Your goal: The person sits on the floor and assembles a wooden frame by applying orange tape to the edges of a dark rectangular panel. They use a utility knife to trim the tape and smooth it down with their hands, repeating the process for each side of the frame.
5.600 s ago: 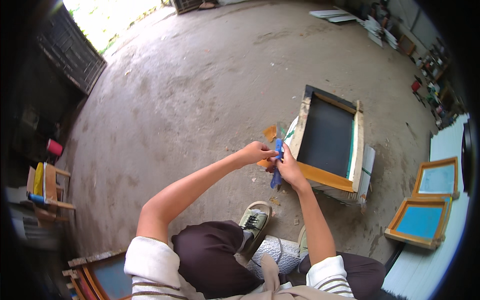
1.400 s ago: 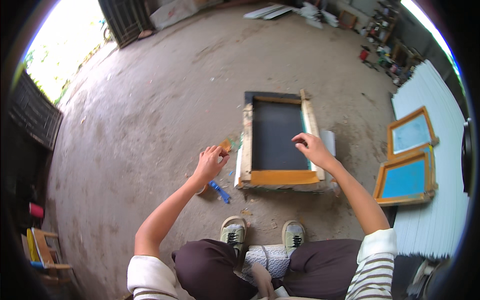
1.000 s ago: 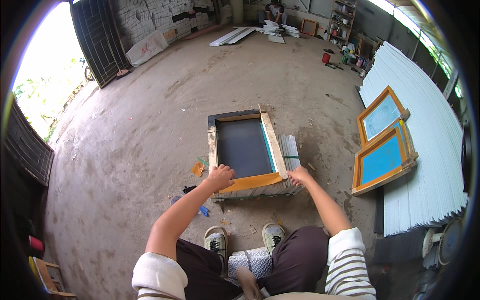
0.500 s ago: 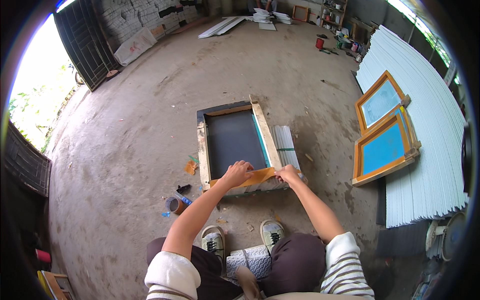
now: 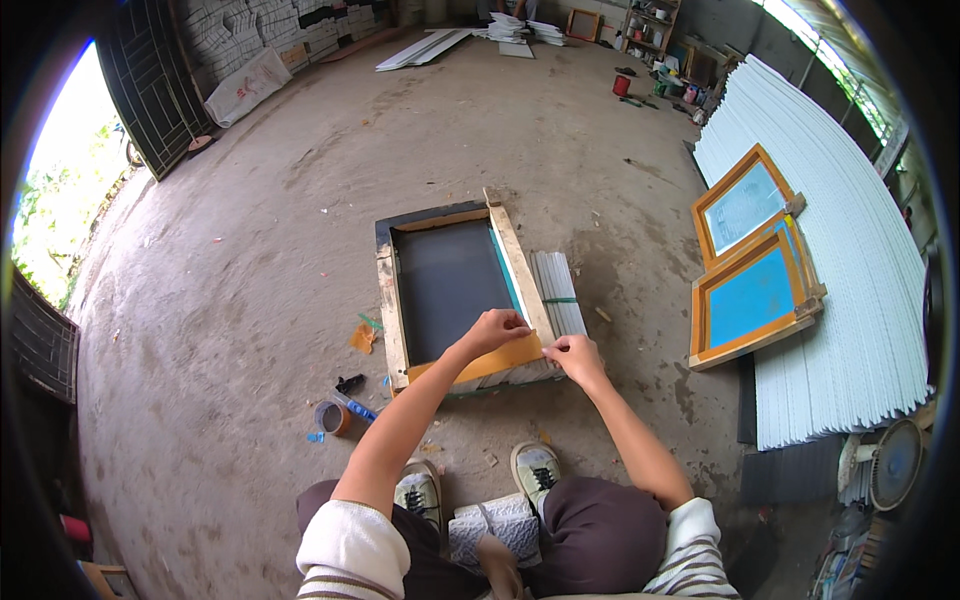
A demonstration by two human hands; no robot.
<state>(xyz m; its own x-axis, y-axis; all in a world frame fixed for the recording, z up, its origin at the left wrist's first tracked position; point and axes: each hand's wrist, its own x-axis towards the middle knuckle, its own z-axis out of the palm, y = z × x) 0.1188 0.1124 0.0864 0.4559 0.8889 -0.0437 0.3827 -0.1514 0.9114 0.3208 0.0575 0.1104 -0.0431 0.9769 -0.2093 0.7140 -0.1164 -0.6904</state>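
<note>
Tape (image 5: 508, 357): right end at fingertips | left hand (image 5: 497, 328): narrow pinch, far corner | right hand (image 5: 577, 358): narrow pinch, near corner | frame (image 5: 389, 310): beneath fingers | cutter (image 5: 358, 408): left of fingers

Bare concrete floor (image 5: 250, 250) all round the fingers (image 5: 513, 322), scuffed; dark stains (image 5: 683, 400) to their right. Far left of them, bright daylight (image 5: 60, 190) beside a dark door (image 5: 150, 85). Well beyond them, leftward, pale stacked bundles (image 5: 245, 35); beyond, rightward, a loaded shelf (image 5: 650, 30). High, far right, a light strip (image 5: 815, 45).
</note>
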